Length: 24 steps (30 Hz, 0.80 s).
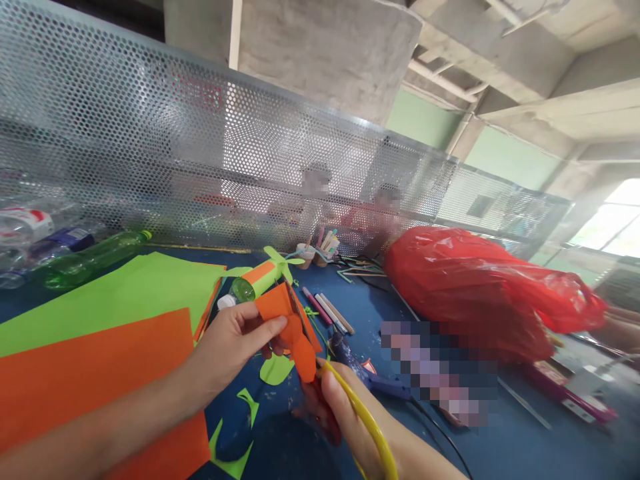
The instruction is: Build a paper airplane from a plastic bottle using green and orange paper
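Observation:
My left hand (pixel 247 333) pinches a piece of orange paper (pixel 274 302) between thumb and fingers. My right hand (pixel 345 400) is wrapped round a pair of scissors with yellow and red handles (pixel 373 427). Their blades lie along the orange paper, and a cut strip of it hangs beside them. Just behind the paper lies a bottle (pixel 265 277) covered in green and orange paper with green fins. Below my hands, a rounded green paper piece (pixel 277 370) and green scraps (pixel 233 460) rest on the blue table.
Large green (pixel 125 287) and orange sheets (pixel 100 373) cover the left side, with plastic bottles (pixel 95 260) behind. Markers (pixel 327 312) and a blue glue gun (pixel 370 373) with a cord lie right of my hands. A red plastic bag (pixel 465 287) stands farther right. A perforated metal screen (pixel 280 160) bounds the back.

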Motion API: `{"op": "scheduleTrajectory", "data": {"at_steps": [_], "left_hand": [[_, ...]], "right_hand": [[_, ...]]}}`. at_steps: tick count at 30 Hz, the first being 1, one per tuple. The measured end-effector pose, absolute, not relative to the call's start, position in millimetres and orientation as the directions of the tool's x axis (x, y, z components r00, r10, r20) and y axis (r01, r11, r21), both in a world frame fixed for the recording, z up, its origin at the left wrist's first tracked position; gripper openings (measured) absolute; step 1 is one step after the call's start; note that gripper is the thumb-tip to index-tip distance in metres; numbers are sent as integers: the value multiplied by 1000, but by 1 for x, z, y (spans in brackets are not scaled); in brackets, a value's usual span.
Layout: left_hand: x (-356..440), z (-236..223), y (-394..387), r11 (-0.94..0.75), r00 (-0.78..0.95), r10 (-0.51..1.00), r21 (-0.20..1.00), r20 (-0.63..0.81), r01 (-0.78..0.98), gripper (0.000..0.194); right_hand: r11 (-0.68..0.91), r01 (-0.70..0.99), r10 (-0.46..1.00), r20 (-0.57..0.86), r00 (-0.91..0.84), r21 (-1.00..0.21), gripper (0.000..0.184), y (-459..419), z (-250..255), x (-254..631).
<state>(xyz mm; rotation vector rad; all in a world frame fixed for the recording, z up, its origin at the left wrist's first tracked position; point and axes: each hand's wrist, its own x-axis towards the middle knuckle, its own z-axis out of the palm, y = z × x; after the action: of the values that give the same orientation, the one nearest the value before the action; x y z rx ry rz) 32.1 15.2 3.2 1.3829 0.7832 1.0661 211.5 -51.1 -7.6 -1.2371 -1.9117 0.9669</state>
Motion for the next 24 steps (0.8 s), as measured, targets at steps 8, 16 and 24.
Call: {"op": "scheduleTrajectory", "data": {"at_steps": [8,16,24], "left_hand": [[33,5,14,-100,356,924,987,140,-128,21],[33,4,14,-92,344,929,986,134,-137,23],[32,3,15,-92,353,926,986,137,-141,22]], "right_hand": [[245,413,931,95,-352,-877,57,-49,-10,212],[247,376,938,122,-326,-893,56,-50,-11,210],[218,426,959,113,-258,-878,58,-51,-15,209]]}}
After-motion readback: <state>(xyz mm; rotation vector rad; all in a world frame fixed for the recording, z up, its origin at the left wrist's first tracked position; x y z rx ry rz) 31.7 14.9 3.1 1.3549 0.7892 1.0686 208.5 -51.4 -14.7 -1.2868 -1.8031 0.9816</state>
